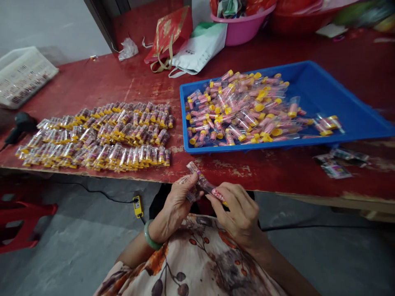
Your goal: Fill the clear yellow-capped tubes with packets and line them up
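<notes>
My left hand (179,203) and my right hand (237,213) both grip a short strip of clear plastic tubes (201,183) with pink contents and yellow caps, just off the front edge of the red table (138,86). A green bangle (150,235) circles my left wrist. To the left, similar capped tubes lie in dense rows (98,137) on the tabletop. A loose heap of tubes (237,109) fills much of the blue plastic tray (333,92) beyond my right hand, and neither hand touches it.
A black handheld device (20,127) lies at the table's left end, near a white crate (23,76). Printed packets (339,162) lie right of my hands. Bags (199,49) and a pink basin (240,24) stand behind. A yellow plug (138,206) and cable lie on the floor.
</notes>
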Available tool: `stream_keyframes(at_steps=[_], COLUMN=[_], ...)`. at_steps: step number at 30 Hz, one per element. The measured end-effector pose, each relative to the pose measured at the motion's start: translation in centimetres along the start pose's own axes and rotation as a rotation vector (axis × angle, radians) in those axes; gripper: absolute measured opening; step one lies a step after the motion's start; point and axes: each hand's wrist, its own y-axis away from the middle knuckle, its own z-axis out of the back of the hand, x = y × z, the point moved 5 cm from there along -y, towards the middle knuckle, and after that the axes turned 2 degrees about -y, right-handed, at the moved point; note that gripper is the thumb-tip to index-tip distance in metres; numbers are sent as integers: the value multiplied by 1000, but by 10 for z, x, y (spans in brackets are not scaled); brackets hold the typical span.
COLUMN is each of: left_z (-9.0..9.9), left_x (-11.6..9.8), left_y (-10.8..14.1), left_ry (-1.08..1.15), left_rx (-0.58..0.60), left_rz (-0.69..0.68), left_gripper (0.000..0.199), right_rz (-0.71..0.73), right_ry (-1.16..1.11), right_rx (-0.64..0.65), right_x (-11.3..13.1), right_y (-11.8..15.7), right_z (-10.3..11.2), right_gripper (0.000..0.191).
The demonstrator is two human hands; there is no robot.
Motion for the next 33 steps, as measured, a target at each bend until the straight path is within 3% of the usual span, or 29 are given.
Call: stream_keyframes(at_steps=[5,12,18,21,25,33], left_z=[-4,1,6,4,-4,-6], left_x=[0,4,0,1,9,14], left_y=[-2,-1,-3,-1,5,14], left_ry=[-36,-99,-65,-80,-110,-152], left_rx=[81,-5,57,115,169,191], left_rz=[-59,-139,-54,-16,40,-3], left_gripper=[35,32,30,31,32,29], right_rz=[74,-52,-177,-215,-124,-195], right_ry=[17,-18,-357,-358,-334,-330], right_rx=[-22,-48,251,151,10,-84], right_x=[6,2,-13,-16,-9,-4], right_y=[4,1,-2,1,2,0], right_z=[-5,-17,-8,-1,-1,1], right_gripper=[26,30,34,28,28,23])
